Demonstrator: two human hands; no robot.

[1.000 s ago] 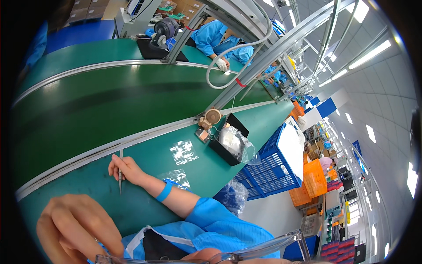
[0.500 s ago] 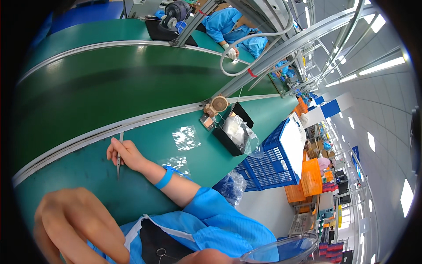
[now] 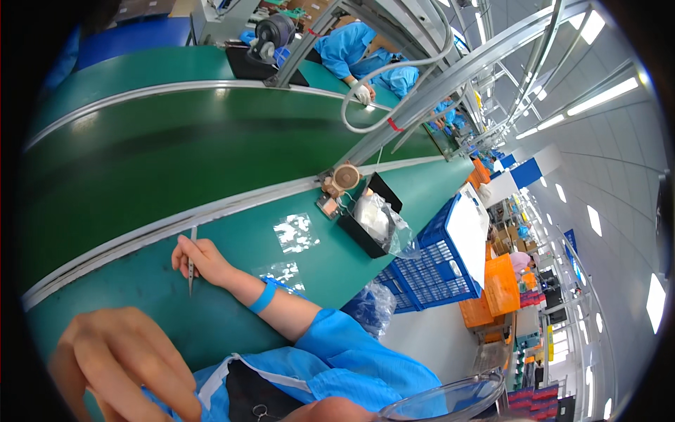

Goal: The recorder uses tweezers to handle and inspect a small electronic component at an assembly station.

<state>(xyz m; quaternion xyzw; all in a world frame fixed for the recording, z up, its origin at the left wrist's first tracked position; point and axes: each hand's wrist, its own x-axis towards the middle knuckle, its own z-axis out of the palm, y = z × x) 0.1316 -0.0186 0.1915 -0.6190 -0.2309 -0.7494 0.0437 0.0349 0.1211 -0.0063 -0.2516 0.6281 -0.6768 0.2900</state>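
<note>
While the view tips slightly compared with half a second ago, we see our grip unchanged: our right hand [image 3: 202, 260] stays well to the left of the black box [image 3: 360, 238], closed around slim metal tweezers [image 3: 191, 276] above the green surface [image 3: 232, 309], pointed end toward us. Our left hand [image 3: 126, 362], farther left of the box and nearer to us, is raised with bent fingers; we cannot tell whether it holds anything. One clear bag [image 3: 297, 233] lies just left of the box, untouched, so we judge the handling paused.
</note>
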